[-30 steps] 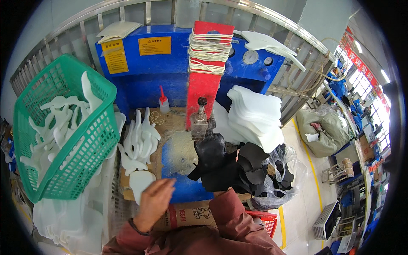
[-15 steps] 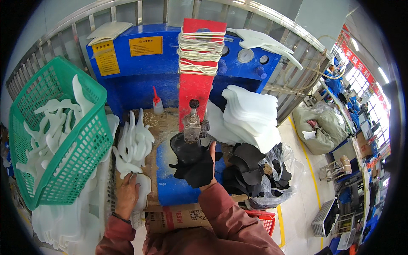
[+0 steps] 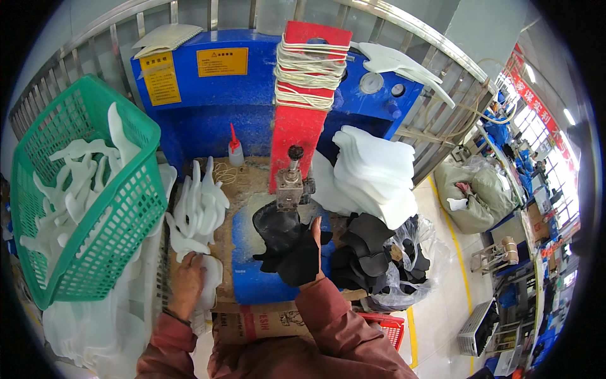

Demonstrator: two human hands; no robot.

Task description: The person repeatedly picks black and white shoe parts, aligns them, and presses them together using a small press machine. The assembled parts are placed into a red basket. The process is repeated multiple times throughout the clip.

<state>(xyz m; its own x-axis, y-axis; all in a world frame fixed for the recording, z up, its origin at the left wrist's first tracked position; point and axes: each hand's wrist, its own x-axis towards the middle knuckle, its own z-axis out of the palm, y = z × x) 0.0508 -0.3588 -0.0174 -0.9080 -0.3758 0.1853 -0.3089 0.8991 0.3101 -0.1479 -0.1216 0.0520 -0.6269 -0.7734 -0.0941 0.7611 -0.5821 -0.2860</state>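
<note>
My right hand point(image 3: 317, 231) holds a black, molded, curved piece point(image 3: 281, 228) with a flat black flap point(image 3: 299, 268) at its lower side. Only the upright thumb side of that hand shows; its other fingers are hidden behind the black material. Just above the piece is the metal head point(image 3: 291, 189) of a red-armed machine point(image 3: 291, 136). To the left, my left hand point(image 3: 188, 282) has its fingers bent against the lower end of a white curved plastic piece point(image 3: 184, 244). More white pieces point(image 3: 201, 201) lie in a bunch beyond it.
A green basket point(image 3: 104, 243) of white pieces stands at the left. White sheets point(image 3: 372, 174) are stacked right of the machine, with black pieces point(image 3: 366, 237) and a plastic bag point(image 3: 404, 287) nearer. A red-tipped bottle point(image 3: 235, 153) stands behind. Below right is a red crate point(image 3: 391, 328).
The black piece in my right hand has come slightly away from the machine head. My left hand stays at the white pieces. The whole view has shifted a little.
</note>
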